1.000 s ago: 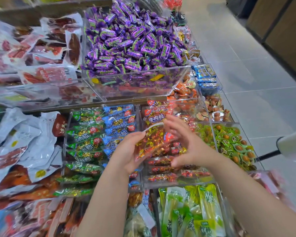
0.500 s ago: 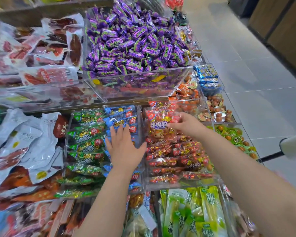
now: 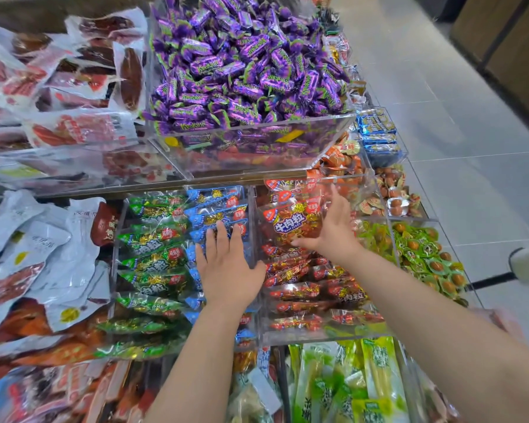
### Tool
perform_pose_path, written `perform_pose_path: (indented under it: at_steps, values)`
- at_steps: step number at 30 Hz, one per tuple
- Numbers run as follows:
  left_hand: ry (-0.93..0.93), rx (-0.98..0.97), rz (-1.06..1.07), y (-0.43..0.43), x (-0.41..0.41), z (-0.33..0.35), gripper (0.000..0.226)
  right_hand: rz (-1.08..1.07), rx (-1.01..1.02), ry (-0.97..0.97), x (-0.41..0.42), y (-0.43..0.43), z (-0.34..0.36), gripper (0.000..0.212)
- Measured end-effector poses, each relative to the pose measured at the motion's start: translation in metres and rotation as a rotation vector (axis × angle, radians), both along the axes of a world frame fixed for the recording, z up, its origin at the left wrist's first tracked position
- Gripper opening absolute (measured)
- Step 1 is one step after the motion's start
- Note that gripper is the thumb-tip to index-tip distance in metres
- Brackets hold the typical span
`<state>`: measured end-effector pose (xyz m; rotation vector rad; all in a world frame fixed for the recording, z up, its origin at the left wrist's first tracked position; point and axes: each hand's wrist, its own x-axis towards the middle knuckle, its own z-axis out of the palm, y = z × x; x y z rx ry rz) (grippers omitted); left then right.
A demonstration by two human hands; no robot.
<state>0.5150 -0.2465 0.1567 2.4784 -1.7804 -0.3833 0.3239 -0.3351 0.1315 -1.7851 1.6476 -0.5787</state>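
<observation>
A red snack pack with a purple label stands at the back of a clear bin of several like red packs. My right hand lies against its right side, fingers straight and thumb spread along its lower edge. Left of the bin's divider, my left hand rests flat, fingers spread, on a row of blue snack packs. Green packs of the same kind fill the column further left.
Above stands a clear bin heaped with purple candies. White and red meat packs lie left. Green egg packs sit right and green pickle packs near. A tiled aisle floor runs right.
Both hands held the red pack over the bin a second ago. My right hand carried it to the bin's back; my left hand let go and settled on the blue packs.
</observation>
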Motion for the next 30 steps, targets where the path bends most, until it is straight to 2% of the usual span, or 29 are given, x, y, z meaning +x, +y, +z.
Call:
perform_pose_path:
  at_steps: [4, 8, 11, 15, 17, 20, 23, 30]
  values:
    - [-0.006, -0.022, -0.001, 0.001, 0.000, -0.002, 0.082, -0.140, 0.050, -0.018, 0.009, -0.002, -0.009, 0.141]
    - [-0.010, -0.035, -0.001, 0.001, 0.000, -0.003, 0.082, -0.264, 0.134, -0.194, 0.017, 0.000, -0.012, 0.145]
    - [-0.005, -0.042, -0.001, 0.001, 0.000, -0.004, 0.082, -0.122, 0.079, -0.358, 0.015, 0.004, -0.011, 0.138]
    - [0.001, -0.046, 0.003, 0.001, 0.000, -0.005, 0.082, 0.050, 0.103, -0.379, 0.014, -0.001, -0.003, 0.128]
    - [-0.004, -0.046, 0.001, 0.001, 0.001, -0.005, 0.082, 0.006, 0.126, -0.414, 0.016, -0.002, -0.002, 0.124]
    - [-0.010, -0.041, -0.001, 0.001, 0.001, -0.005, 0.082, -0.153, 0.066, -0.366, 0.020, 0.001, -0.007, 0.110]
    - [-0.019, -0.036, -0.002, 0.001, 0.001, -0.006, 0.082, -0.082, 0.026, -0.282, 0.030, 0.001, -0.010, 0.101]
    - [-0.017, -0.034, -0.005, 0.000, 0.002, -0.008, 0.082, -0.060, 0.150, -0.343, 0.024, 0.001, -0.006, 0.122]
